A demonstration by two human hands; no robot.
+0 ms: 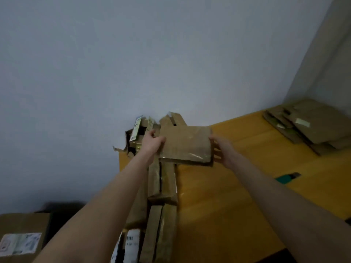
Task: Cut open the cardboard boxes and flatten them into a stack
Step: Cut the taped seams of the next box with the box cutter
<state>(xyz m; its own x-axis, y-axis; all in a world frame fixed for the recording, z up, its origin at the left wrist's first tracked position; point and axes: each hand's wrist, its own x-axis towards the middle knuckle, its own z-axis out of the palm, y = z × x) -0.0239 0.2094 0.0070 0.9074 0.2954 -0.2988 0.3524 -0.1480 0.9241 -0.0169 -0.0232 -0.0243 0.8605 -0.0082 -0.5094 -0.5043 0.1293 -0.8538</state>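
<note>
Your two hands hold a taped cardboard box [187, 144] at the far end of the wooden bench [237, 196], close to the pale wall [133, 54]. Your left hand [154, 142] grips the box's left edge with curled fingers, and your right hand [222, 151] is clamped on its right edge, thumb on top and fingers wrapped underneath. The box sits level between both hands, its near edge overlapping a row of brown boxes [163, 196] that runs along the bench's left side towards you. The nearest boxes in that row carry white barcode labels. Just beyond your left hand, an opened box [137, 132] with torn flaps and green-and-white labels stands against the wall. A stack of flattened cardboard [313, 126] lies well apart in the bench's far right corner. Between that stack and your right forearm, a teal-and-black tool [287, 177] rests on the bare wood, too blurred to name with certainty. Off the bench at lower left stands a larger carton [22, 224] bearing a printed shipping label.
</note>
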